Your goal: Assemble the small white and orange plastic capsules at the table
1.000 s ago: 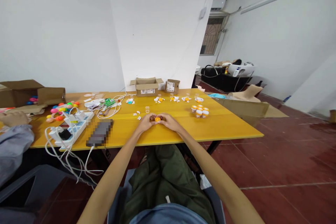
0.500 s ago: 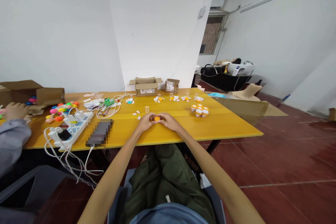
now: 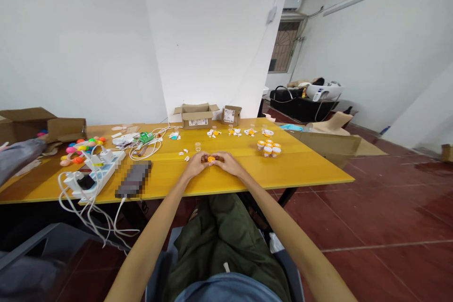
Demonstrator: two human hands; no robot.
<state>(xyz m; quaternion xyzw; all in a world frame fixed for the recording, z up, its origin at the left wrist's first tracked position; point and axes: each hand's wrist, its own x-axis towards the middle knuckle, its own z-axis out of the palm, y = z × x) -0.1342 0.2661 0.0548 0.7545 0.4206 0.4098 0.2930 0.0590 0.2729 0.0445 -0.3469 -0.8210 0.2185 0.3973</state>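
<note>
Just above the yellow table (image 3: pixel 240 174), my left hand (image 3: pixel 197 165) and my right hand (image 3: pixel 227 163) meet around a small round orange piece (image 3: pixel 211 159). The fingers of both are closed on its two sides, and they hide part of it. Behind my left hand stands a small clear plastic cup (image 3: pixel 197 146). A few small white pieces (image 3: pixel 186 157) with dark marks lie to the left of that hand. Off to the right is a cluster of several small tubs (image 3: pixel 268 151) with orange and white tops.
Small heaps of white and orange parts (image 3: pixel 234 131) line the table's back, before two cardboard boxes (image 3: pixel 198 115). To the left are a power strip (image 3: pixel 102 174) with cables, a phone (image 3: pixel 134 178), colourful balls (image 3: pixel 79 151) and a co-worker's grey sleeve (image 3: pixel 19 160).
The co-worker's arm at the far left has moved forward to the open box, and its hand no longer shows. My hands stay in place around the orange piece.
</note>
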